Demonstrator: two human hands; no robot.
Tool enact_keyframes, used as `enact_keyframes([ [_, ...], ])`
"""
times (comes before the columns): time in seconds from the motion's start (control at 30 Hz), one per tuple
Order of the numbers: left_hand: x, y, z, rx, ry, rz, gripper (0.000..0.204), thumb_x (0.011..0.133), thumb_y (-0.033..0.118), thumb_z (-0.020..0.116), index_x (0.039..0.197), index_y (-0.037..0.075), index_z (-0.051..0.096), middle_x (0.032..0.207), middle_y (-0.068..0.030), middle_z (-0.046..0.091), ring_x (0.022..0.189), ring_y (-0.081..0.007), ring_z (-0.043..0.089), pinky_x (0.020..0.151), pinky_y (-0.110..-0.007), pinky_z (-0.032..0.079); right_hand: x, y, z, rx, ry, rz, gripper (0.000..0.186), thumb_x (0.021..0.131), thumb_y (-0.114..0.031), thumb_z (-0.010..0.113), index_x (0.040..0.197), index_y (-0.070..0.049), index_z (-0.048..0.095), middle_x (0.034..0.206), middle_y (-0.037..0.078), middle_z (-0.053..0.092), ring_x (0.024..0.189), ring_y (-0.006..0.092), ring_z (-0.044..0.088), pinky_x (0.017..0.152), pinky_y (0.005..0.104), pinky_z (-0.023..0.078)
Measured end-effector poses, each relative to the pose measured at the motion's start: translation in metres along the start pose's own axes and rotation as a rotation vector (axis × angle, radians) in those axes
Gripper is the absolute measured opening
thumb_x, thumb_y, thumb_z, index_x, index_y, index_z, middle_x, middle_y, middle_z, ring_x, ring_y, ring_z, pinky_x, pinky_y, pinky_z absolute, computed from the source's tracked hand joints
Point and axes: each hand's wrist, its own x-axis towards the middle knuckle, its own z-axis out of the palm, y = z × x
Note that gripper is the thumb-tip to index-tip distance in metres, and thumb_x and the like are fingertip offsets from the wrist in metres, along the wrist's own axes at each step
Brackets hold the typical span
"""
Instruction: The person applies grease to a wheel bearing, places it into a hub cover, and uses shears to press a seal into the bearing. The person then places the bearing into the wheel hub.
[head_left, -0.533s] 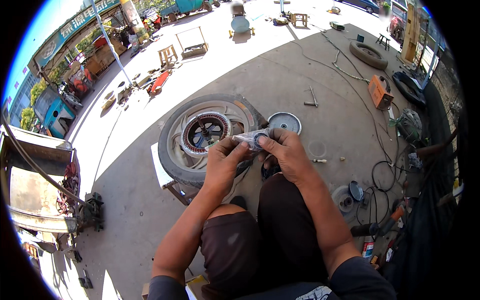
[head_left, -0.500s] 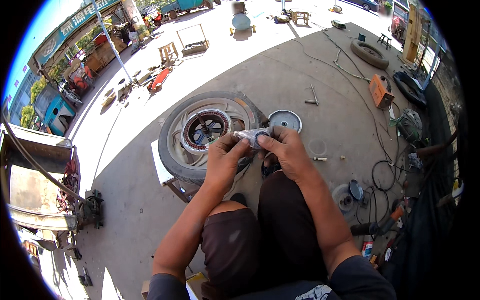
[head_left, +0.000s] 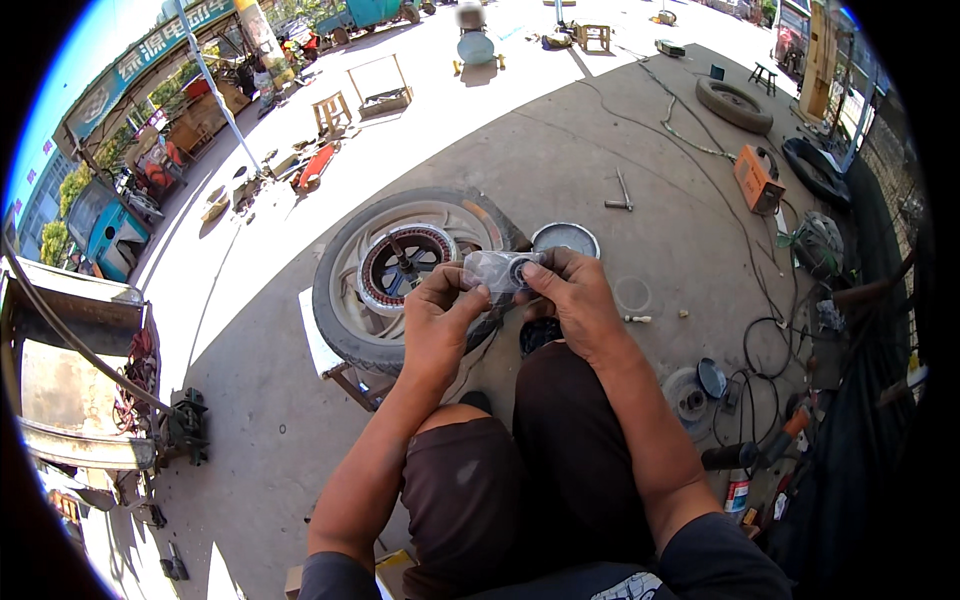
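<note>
A small clear plastic bag (head_left: 484, 268) is stretched between my hands, above my knees. At its right end sits a dark ring-shaped part that looks like a bearing (head_left: 519, 270). My left hand (head_left: 441, 308) pinches the bag's left end between thumb and fingers. My right hand (head_left: 577, 297) grips the bearing end, its thumb pressed close to the ring. Just beyond lies a wheel (head_left: 335, 318) with a black tyre, flat on a low stand. In its hub shows a ring of copper windings (head_left: 368, 275) with a shaft standing up.
Right of the wheel, a round metal cover (head_left: 567, 238) lies on the ground, with a T-handled tool (head_left: 622, 192) farther off. An orange machine (head_left: 759, 180) with cables stands at right. A dark dish (head_left: 711, 377) and angle grinder (head_left: 770, 440) lie near my right side.
The plastic bag is spread out wider and flatter, and the ring in it shows more plainly. My left hand has shifted slightly left and down.
</note>
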Motion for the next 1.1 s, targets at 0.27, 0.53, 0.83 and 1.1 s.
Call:
enact_keyframes([
  [0.27,-0.002,0.0,0.001,-0.027,-0.051,0.015,0.022,0.09,0.007,0.068,0.11,-0.001,0.066,0.1,-0.0069,0.067,0.09,-0.0146,0.064,0.082,-0.032,0.055,-0.003,-0.005,-0.001,-0.122,0.008,-0.035,0.022,0.094,-0.014,0.067,0.096,0.008,0.063,0.074,0.011,0.067,0.06,0.0133,0.063,0.053,0.0253,0.051],
  [0.53,-0.003,0.006,0.003,0.085,-0.075,-0.009,0.016,0.093,0.015,0.068,0.094,-0.001,0.066,0.085,-0.0055,0.068,0.077,-0.0117,0.063,0.075,-0.028,0.053,-0.006,-0.005,-0.004,-0.156,-0.025,-0.032,0.028,0.095,-0.023,0.069,0.095,0.005,0.064,0.076,0.008,0.066,0.063,0.011,0.062,0.058,0.0245,0.052],
  [0.83,-0.004,0.009,0.006,-0.005,0.059,-0.077,0.024,0.099,0.021,0.062,0.087,0.0,0.064,0.078,-0.0042,0.063,0.07,-0.0119,0.059,0.066,-0.029,0.05,-0.005,-0.002,-0.006,-0.03,-0.046,-0.016,0.028,0.098,-0.026,0.063,0.098,0.002,0.064,0.076,0.007,0.065,0.064,0.0125,0.063,0.057,0.0262,0.052],
  [1.1,-0.003,0.011,0.001,-0.255,0.054,-0.213,0.025,0.102,0.025,0.053,0.095,0.002,0.062,0.088,-0.0056,0.064,0.07,-0.0154,0.061,0.063,-0.032,0.052,-0.008,-0.005,-0.007,-0.082,-0.086,-0.044,0.028,0.1,-0.025,0.061,0.095,0.002,0.063,0.071,0.005,0.063,0.059,0.0117,0.061,0.053,0.0254,0.048],
])
